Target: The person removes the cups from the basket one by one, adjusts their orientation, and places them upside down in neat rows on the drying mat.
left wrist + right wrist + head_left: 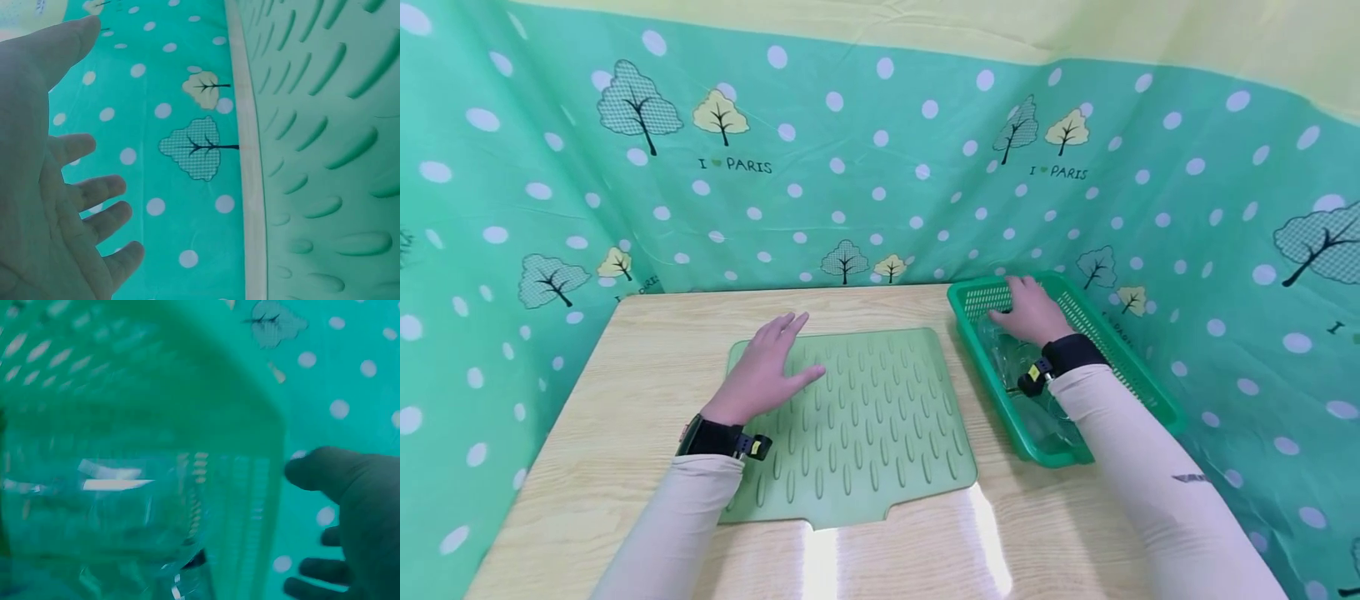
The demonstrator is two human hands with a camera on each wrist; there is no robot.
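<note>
Head view shows two hands over a wooden counter (625, 400). The left hand (765, 367) lies flat with fingers spread on the far left part of a green bumpy mat (880, 425), maybe to keep it from sliding. The right hand (1030, 310) reaches down into the far end of a green basket (1150, 392) on the right, just beside the mat. Clear glass things (1037, 417) lie inside the basket, under and near that hand. Its fingers look loose and spread in the right wrist view, and I cannot tell if they grip anything yet. A dotted green cloth (880, 167) stands behind.
</note>
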